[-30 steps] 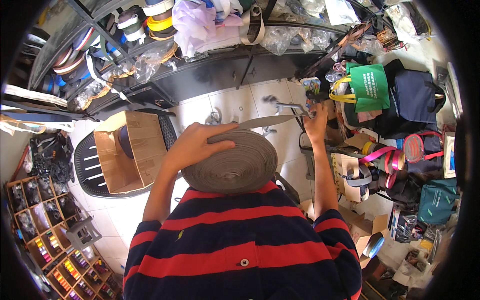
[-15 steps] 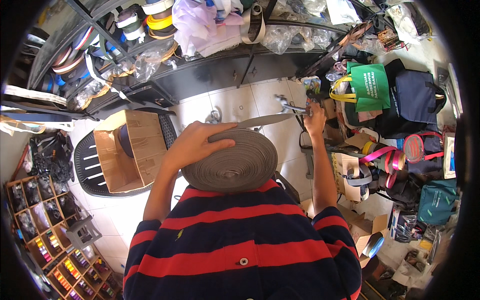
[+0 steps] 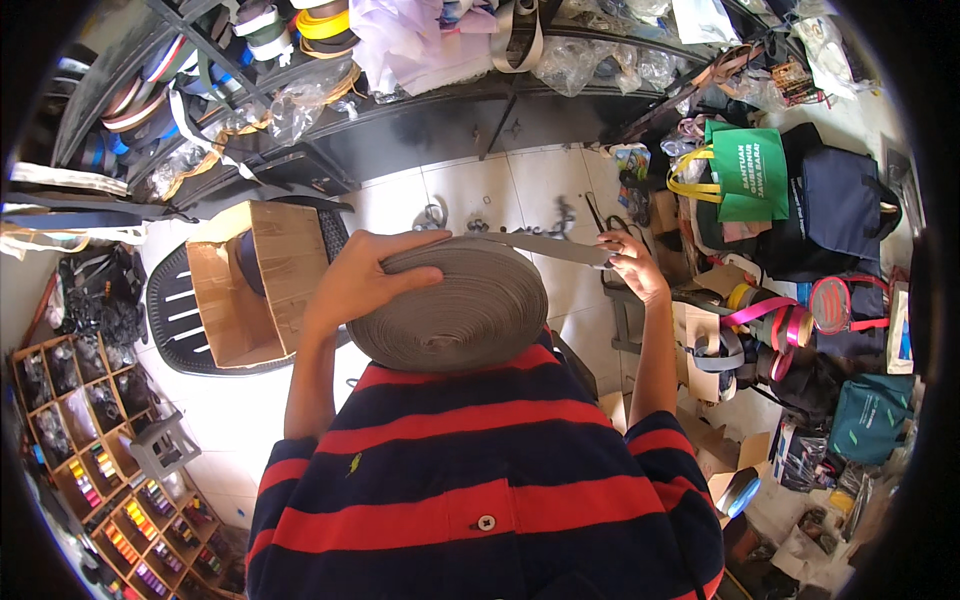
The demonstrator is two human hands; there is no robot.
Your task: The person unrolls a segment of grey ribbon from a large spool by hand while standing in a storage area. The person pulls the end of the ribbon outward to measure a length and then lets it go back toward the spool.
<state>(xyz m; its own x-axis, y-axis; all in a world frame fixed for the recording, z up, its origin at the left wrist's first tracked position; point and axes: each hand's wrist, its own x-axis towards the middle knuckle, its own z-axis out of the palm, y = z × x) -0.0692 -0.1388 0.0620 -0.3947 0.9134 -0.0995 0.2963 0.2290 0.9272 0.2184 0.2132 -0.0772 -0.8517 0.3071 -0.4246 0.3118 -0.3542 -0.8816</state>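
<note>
A large flat roll of dark grey webbing (image 3: 450,310) rests against my striped shirt front. My left hand (image 3: 365,275) grips its upper left side, thumb on the near face and fingers along the far rim. From the top of the roll a loose length of webbing (image 3: 550,247) stretches right to my right hand (image 3: 632,268), whose thumb and fingers pinch it. Beyond that strip, a blurred grey dangling shape (image 3: 563,216) shows against the floor; I cannot tell what it is.
A cardboard box (image 3: 290,290) sits on a black chair (image 3: 175,320) at left. Lower left stands a wooden thread rack (image 3: 110,430) beside a grey stool (image 3: 163,447). Black cabinets (image 3: 400,145) line the far side. Bags, including a green one (image 3: 752,175), and open cartons crowd the right.
My right hand has come down and nearer, drawing the webbing strip lower with it. The roll and my left hand have shifted slightly left and up.
</note>
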